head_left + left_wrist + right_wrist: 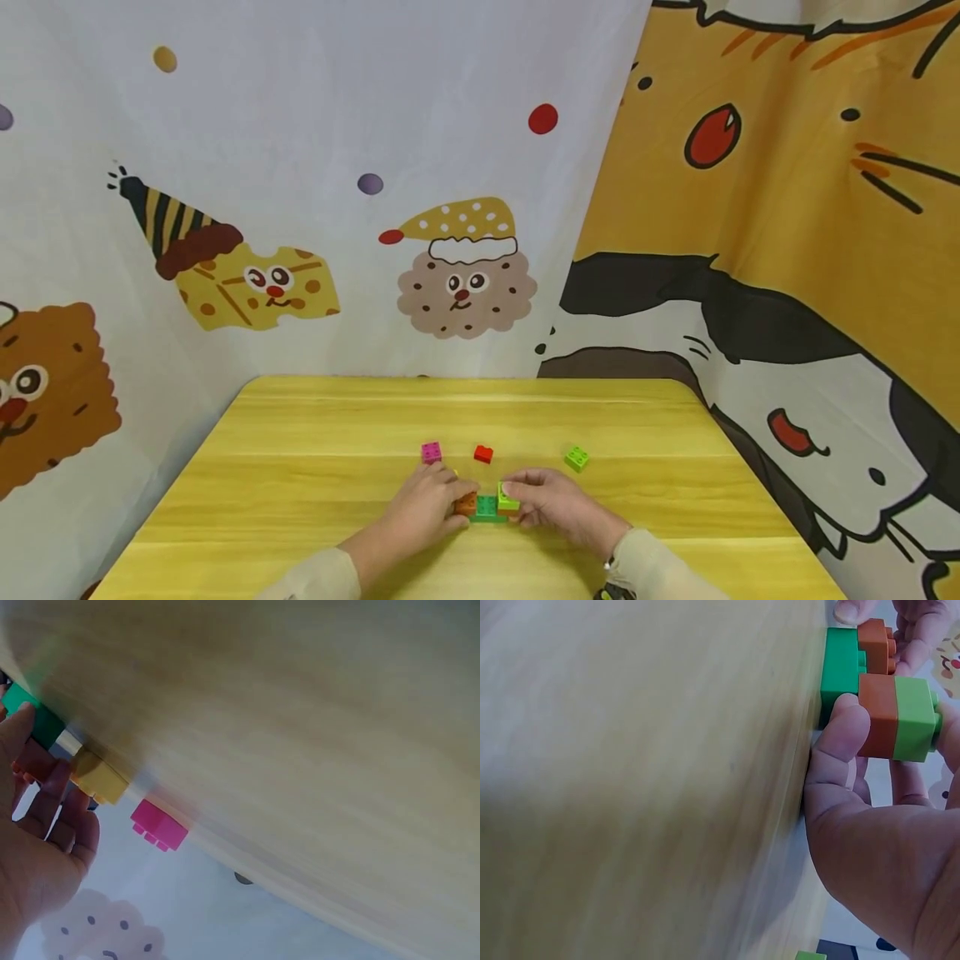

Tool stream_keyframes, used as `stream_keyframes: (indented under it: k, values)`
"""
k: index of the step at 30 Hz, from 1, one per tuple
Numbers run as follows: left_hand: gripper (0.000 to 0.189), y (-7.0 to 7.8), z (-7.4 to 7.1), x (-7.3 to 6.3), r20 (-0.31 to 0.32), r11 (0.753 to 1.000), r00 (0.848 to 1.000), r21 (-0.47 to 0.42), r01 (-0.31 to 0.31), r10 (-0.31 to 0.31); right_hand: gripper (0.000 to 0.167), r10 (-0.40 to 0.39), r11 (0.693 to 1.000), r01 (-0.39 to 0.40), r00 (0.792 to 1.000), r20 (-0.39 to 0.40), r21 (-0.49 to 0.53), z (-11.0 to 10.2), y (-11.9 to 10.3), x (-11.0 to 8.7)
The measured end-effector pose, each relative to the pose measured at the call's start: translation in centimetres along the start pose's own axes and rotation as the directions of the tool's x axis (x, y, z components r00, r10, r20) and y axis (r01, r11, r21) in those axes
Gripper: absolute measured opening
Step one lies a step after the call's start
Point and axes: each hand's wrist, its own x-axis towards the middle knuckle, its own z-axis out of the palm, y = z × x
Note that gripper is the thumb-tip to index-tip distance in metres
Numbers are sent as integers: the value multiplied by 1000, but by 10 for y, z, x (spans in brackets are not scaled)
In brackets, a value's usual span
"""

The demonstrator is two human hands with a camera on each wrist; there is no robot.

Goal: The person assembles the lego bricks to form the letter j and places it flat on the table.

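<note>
A long green brick (487, 507) lies near the front middle of the table, with a brown brick (466, 504) on its left end. At its right end stands a second brown brick (877, 716), topped by a lime green brick (913, 720). My left hand (427, 506) holds the left brown brick, thumb at the green brick's near side and fingers behind. The right hand (558, 507) grips the lime green brick and the brown one beneath it, a finger on the studs. Just behind the left fingers is a yellow brick (100, 778), mostly hidden in the head view.
Farther back on the wood-grained table (315, 442) lie a magenta brick (431, 452), a small red brick (483, 454) and a loose lime green brick (577, 458) to the right. A cartoon-printed cloth (315, 150) hangs behind the table's far edge.
</note>
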Motion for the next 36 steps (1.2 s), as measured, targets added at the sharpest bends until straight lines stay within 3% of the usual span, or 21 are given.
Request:
stream_keyframes:
  k: [10, 21, 24, 27, 29, 30, 34, 36]
  values:
    - [62, -1, -6, 0, 42, 997, 998, -53, 54, -52, 49, -16, 1000, 16, 1000, -8, -7, -4, -6, 2]
    - [55, -3, -4, -4, 1, 997, 1000, -78, -9, 9, 56, 8, 1000, -8, 1000, -13, -19, -5, -8, -3]
    - [50, -4, -2, -5, -5, 997, 1000, -81, -19, 18, 60, -8, 999, 7, 1000, -23, -52, -15, -12, -9]
    - [48, -4, -1, -6, -15, 996, 1000, -82, -28, 27, 58, -66, 990, 56, 994, -82, -127, -32, -19, -17]
    - [46, -4, -2, -7, -29, 997, 999, -76, -34, 32, 50, -138, 963, 90, 975, -176, -256, -47, -23, -21]
    - [45, -4, -2, -7, -37, 997, 999, -74, -37, 35, 45, -184, 935, 98, 956, -229, -342, -54, -25, -23]
    - [40, -4, -4, -9, -77, 997, 995, -49, -59, 55, 30, -336, 754, 9, 865, -373, -657, -83, -23, -25]
    - [38, -3, -5, -9, -94, 997, 993, -41, -71, 67, 31, -368, 683, -38, 845, -388, -730, -94, -19, -25]
